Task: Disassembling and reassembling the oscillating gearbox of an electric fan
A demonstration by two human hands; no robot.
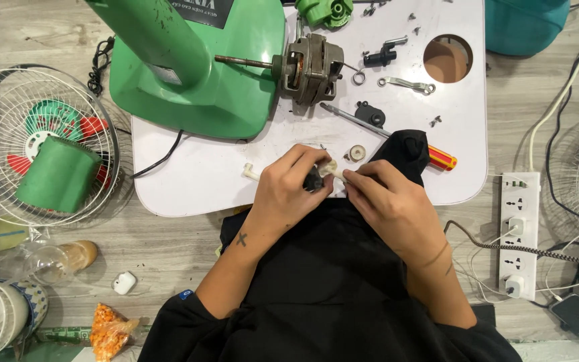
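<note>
Left hand (289, 191) pinched on small dark part (314, 179) at near edge of white table (236, 181), fingers curled together. Right hand (387, 201) touching same part, fingertips closed on cream piece (333, 171) sticking up from it. Hands meet over black cloth (330, 268) on lap. Just beyond: screwdriver (383, 131) with red-yellow handle, partly under cloth; small round washer (356, 153); motor (309, 67) with shaft, resting against green fan base (196, 67). Wire fan guard (41, 144) on floor at left; power strip (519, 231) at right.

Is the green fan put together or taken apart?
Taken apart. The grey metal fan motor lies bare on the white table beside the green plastic fan base; the round wire fan guard sits on the floor.
</note>
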